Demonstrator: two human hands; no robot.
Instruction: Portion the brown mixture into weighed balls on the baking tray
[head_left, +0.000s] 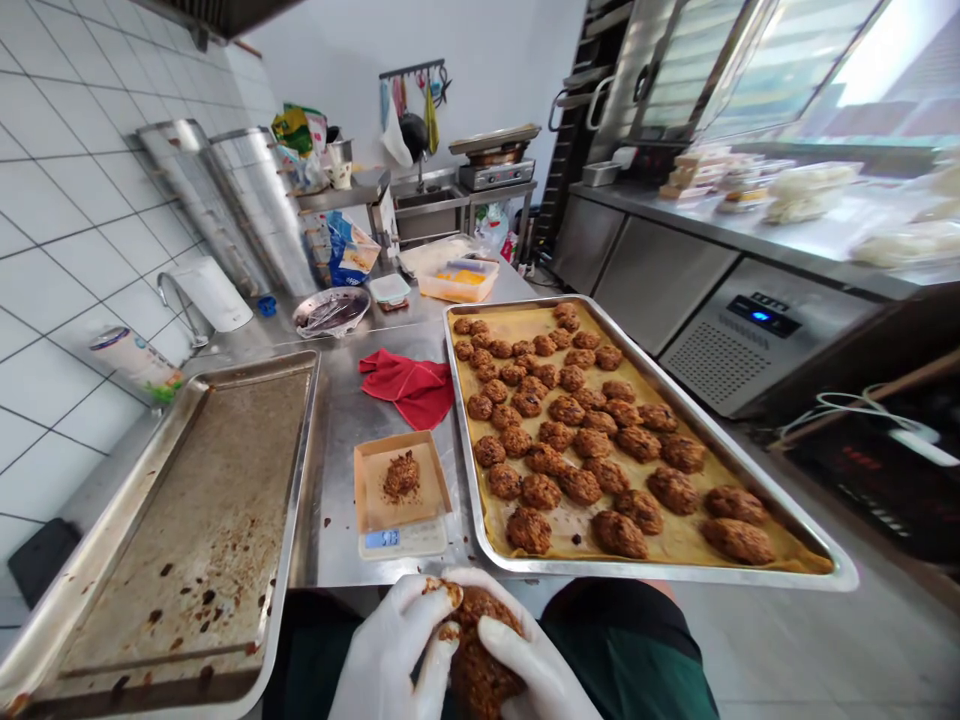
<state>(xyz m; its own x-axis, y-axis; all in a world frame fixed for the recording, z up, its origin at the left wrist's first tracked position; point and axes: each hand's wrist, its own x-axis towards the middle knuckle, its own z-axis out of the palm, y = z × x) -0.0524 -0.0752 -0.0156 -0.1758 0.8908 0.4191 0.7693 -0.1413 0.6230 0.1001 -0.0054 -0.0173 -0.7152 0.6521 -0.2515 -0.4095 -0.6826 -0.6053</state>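
Observation:
My right hand [536,655], in a white glove, curls around a large brown, rough-surfaced bun [484,660] low in the view. My left hand [405,640], gloved too, is at the bun's left side, its fingers bent against it and brown bits stuck to the fingertips. Just beyond my hands sits a small scale [420,540] with a faintly legible blue display. It bears a brown paper tray [365,500] with a broken brown piece [403,475] and crumbs. To the right, a large metal tray [637,568] lined with brownish paper holds many similar buns of varied size.
A stained, crumb-strewn metal tray [217,500] lies on the left. A red cloth [412,388] rests beyond the scale. Farther back stand a plastic-covered bowl [331,312], a plastic box with orange contents [459,280] and a blue bag [351,250]. A steel counter [675,270] runs along the right.

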